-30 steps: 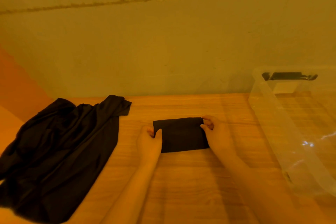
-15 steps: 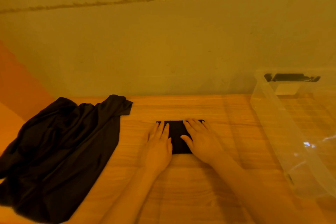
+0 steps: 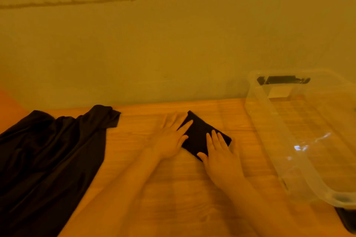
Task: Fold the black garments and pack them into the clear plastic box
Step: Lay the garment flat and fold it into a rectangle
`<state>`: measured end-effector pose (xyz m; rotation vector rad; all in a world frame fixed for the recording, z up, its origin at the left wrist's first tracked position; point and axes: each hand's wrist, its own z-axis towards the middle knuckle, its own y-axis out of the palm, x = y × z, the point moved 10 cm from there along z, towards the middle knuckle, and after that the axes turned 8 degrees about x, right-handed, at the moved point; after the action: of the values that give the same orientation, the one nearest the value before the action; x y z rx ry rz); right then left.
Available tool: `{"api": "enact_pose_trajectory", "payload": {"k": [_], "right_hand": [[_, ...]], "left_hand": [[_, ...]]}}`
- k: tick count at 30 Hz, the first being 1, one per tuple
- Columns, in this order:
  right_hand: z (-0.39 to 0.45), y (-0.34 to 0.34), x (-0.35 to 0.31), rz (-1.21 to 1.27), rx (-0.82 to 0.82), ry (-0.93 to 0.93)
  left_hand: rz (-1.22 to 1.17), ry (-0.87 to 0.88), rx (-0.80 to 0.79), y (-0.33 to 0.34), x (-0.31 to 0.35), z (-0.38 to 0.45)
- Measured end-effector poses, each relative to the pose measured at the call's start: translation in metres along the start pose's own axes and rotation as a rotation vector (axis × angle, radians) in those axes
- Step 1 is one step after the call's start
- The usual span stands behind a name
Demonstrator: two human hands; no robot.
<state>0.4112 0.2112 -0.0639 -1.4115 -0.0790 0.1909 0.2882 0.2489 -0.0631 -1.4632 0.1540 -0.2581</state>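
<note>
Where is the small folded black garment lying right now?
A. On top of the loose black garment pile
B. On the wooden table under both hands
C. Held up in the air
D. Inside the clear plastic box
B: the small folded black garment lies on the wooden table, with the left hand and right hand resting on it with straight fingers.

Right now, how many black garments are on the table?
2. A small folded garment lies mid-table under both hands; a big unfolded garment lies at the left. More may be hidden inside it.
</note>
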Motion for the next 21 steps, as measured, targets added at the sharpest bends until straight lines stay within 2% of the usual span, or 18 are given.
{"api": "enact_pose_trajectory", "payload": {"k": [2, 5, 6, 7, 9, 13, 15, 18, 21], "right_hand": [[-0.006, -0.003, 0.009, 0.001, -0.003, 0.008], [-0.016, 0.005, 0.004, 0.034, -0.028, -0.136], [-0.019, 0.013, 0.005, 0.044, -0.072, -0.166], [-0.019, 0.017, 0.006, 0.069, -0.09, -0.187], [-0.014, 0.02, 0.01, 0.114, -0.061, -0.154], [0.006, 0.013, 0.032, 0.028, 0.015, -0.087], [0.013, 0.01, 0.053, 0.039, 0.059, 0.011], [0.012, 0.021, 0.077, 0.059, -0.04, 0.136], [0.014, 0.022, 0.083, 0.081, -0.029, 0.161]], "left_hand": [[-0.045, -0.091, 0.066, -0.014, 0.005, 0.021], [-0.387, -0.439, 0.156, -0.016, 0.003, 0.003], [-0.476, -0.492, 0.145, -0.007, 0.007, -0.009], [-0.506, -0.487, 0.114, 0.002, 0.016, -0.017], [-0.401, -0.403, 0.041, 0.015, 0.031, -0.017], [-0.237, -0.196, -0.059, 0.025, 0.053, 0.024], [-0.187, -0.124, -0.11, 0.03, 0.066, 0.042], [-0.122, -0.036, -0.161, 0.039, 0.084, 0.058], [-0.098, -0.007, -0.163, 0.042, 0.091, 0.066]]}}
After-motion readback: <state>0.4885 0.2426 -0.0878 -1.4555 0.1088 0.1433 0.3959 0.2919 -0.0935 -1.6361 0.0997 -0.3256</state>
